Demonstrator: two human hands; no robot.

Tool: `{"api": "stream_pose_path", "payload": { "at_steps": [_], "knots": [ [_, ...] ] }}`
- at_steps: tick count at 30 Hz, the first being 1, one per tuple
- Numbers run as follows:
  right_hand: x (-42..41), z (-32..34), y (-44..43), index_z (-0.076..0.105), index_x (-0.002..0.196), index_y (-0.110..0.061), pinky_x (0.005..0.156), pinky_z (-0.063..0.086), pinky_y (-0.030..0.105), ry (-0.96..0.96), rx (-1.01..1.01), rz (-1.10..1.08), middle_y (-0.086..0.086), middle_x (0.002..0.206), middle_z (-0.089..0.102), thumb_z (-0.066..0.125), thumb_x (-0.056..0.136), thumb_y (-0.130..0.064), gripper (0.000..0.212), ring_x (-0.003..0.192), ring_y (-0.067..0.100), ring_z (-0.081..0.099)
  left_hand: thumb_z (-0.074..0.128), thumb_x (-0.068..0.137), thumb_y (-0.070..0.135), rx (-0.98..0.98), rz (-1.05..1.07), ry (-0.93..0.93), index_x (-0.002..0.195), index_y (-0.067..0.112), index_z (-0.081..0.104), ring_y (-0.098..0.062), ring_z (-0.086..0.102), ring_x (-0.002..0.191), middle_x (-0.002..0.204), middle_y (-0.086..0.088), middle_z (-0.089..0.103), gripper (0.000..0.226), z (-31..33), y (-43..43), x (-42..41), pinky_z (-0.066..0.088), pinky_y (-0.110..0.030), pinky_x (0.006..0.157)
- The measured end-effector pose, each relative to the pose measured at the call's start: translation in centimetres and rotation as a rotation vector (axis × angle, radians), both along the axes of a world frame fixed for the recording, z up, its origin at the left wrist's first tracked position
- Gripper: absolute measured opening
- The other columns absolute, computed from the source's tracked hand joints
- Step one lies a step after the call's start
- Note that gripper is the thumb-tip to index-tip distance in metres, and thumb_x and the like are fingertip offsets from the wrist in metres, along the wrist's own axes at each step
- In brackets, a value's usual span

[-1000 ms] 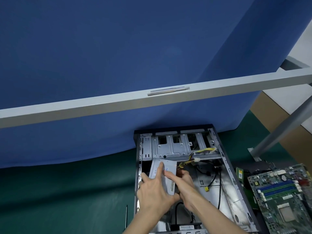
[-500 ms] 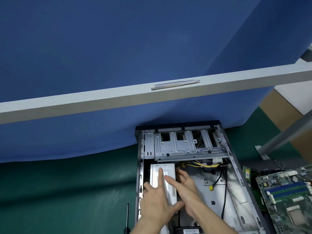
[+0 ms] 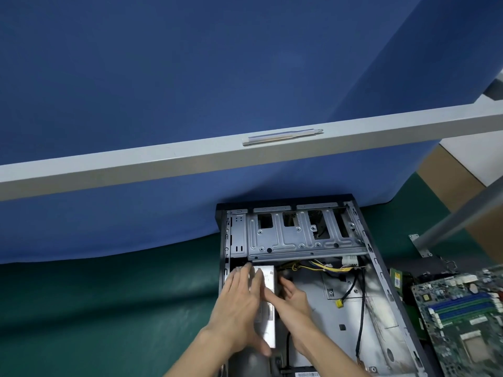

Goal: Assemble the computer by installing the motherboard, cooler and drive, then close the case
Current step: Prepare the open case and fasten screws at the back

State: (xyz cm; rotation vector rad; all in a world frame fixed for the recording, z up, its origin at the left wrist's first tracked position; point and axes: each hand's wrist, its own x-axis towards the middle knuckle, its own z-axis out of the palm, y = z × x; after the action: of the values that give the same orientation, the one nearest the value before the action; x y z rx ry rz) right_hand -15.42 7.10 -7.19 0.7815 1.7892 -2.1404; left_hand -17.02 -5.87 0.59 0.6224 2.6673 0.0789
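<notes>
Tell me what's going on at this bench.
A person is working inside the open computer case, which lies on the green mat. The left hand rests flat on a silver box along the case's left wall; the right hand is at the box's right edge, thumb on top. The motherboard lies outside on the mat to the right, not yet installed.

case (image 3: 377, 268) open on desk (image 3: 109, 308) | left hand (image 3: 239, 303) flat on silver box (image 3: 269, 278) inside, by left wall | right hand (image 3: 295, 303) touches box's right edge | motherboard (image 3: 462, 317) right of case
</notes>
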Motion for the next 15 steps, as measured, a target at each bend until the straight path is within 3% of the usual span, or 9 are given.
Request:
{"api": "stream_pose_path", "payload": {
  "at_steps": [3,6,8,10,15],
  "knots": [
    [0.3,0.4,-0.1,0.053,0.132,-0.023,0.081,0.046,0.015,-0.015,-0.016,0.002,-0.014,0.107,0.067,0.082,0.075,-0.027,0.064,0.099,0.000,0.063,0.077,0.045,0.071,0.039,-0.008,-0.032,0.149,0.015,-0.004,-0.025,-0.017,0.143,0.155,-0.008,-0.016,0.143,-0.4,-0.7,0.0,-0.007,-0.036,0.117],
    [0.7,0.3,0.1,0.056,0.121,-0.027,0.063,0.046,0.006,-0.015,-0.037,0.028,-0.026,0.087,0.069,0.079,0.078,-0.019,0.049,0.079,-0.015,0.063,0.073,0.044,0.075,-0.011,-0.071,-0.007,0.147,0.013,0.003,-0.029,-0.008,0.143,0.154,-0.011,-0.003,0.139,-0.5,-0.5,0.1,-0.003,-0.041,0.118],
    [1.1,0.0,0.0,0.060,0.117,-0.022,0.062,0.045,0.005,-0.025,-0.042,0.039,-0.023,0.084,0.071,0.077,0.080,-0.011,0.043,0.077,-0.014,0.064,0.072,0.043,0.076,-0.060,-0.118,0.021,0.143,0.009,0.013,-0.033,0.004,0.139,0.148,-0.012,0.010,0.134,-0.4,-0.3,0.2,0.003,-0.044,0.118],
    [1.6,-0.1,-0.3,0.062,0.108,-0.028,0.063,0.046,0.005,-0.028,-0.051,0.056,-0.023,0.079,0.072,0.076,0.080,-0.011,0.036,0.076,-0.013,0.065,0.073,0.044,0.075,-0.099,-0.139,0.017,0.142,0.006,0.013,-0.034,0.008,0.137,0.146,-0.013,0.013,0.133,-0.4,-0.6,0.5,0.003,-0.046,0.117],
    [1.3,0.2,-1.6,0.059,0.093,-0.038,0.054,0.043,0.002,-0.028,-0.095,0.080,-0.027,0.065,0.067,0.079,0.079,-0.023,0.029,0.066,-0.017,0.062,0.081,0.049,0.062,-0.184,-0.155,-0.030,0.147,0.001,-0.001,-0.036,-0.012,0.142,0.153,-0.022,-0.005,0.141,-0.3,-1.8,0.3,-0.010,-0.048,0.116]
  ]
}}
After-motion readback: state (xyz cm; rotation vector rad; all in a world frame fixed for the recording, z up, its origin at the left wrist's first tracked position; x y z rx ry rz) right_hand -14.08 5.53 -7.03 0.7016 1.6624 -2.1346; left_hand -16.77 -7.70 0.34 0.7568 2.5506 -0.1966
